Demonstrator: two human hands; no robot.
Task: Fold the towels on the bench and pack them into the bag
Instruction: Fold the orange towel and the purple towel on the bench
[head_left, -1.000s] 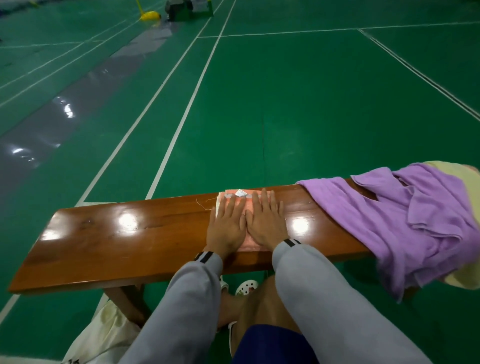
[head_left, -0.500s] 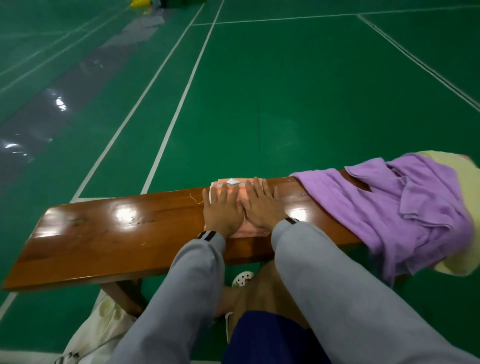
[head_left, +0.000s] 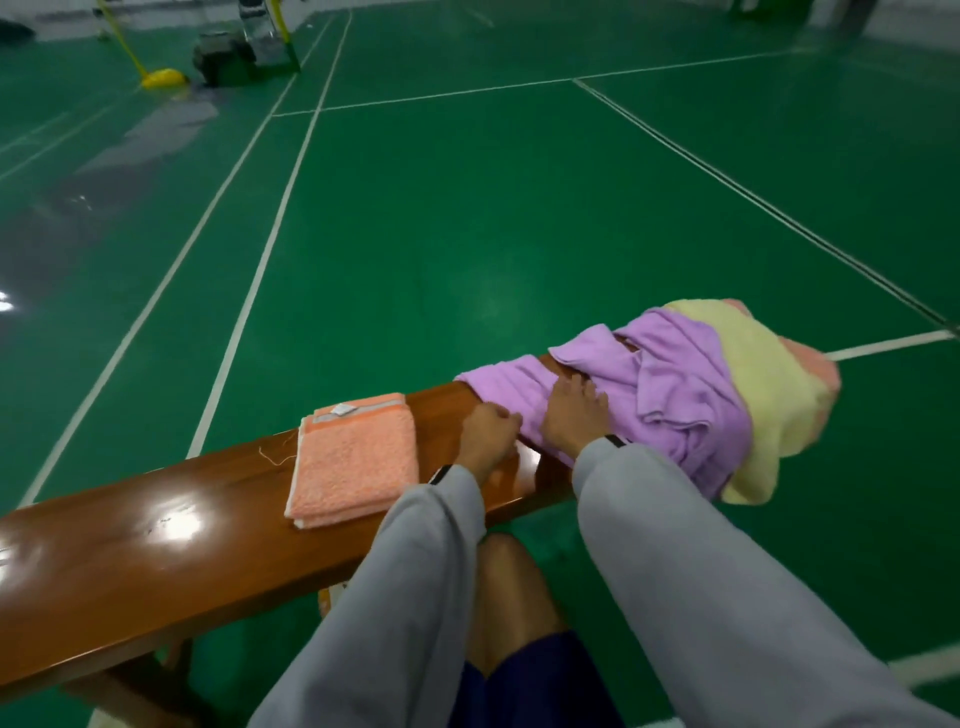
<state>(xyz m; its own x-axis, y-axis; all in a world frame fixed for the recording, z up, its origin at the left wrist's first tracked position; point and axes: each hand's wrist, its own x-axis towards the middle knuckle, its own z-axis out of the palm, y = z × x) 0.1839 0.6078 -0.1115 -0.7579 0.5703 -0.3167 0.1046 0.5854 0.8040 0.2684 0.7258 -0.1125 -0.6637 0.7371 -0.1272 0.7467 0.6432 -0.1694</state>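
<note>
A folded orange towel (head_left: 353, 457) lies flat on the glossy wooden bench (head_left: 130, 561), with no hand on it. To its right a crumpled purple towel (head_left: 675, 395) is heaped over a yellow towel (head_left: 774, 395) at the bench's right end, and both hang over the near edge. My left hand (head_left: 488, 436) is at the purple towel's left edge, fingers curled on the cloth. My right hand (head_left: 574, 415) rests on top of the purple towel with its fingers spread. Only a pale sliver of the bag (head_left: 96, 721) shows under the bench at the bottom left.
The bench stands on a green court floor with white lines. Far off at the top left are a yellow post base (head_left: 163, 78) and a dark box (head_left: 223, 57). My bare knee (head_left: 514, 597) is against the bench's near side.
Both hands have left the folded orange towel and moved right onto the purple towel. The view has swung right and up, so the bag is nearly out of the frame.
</note>
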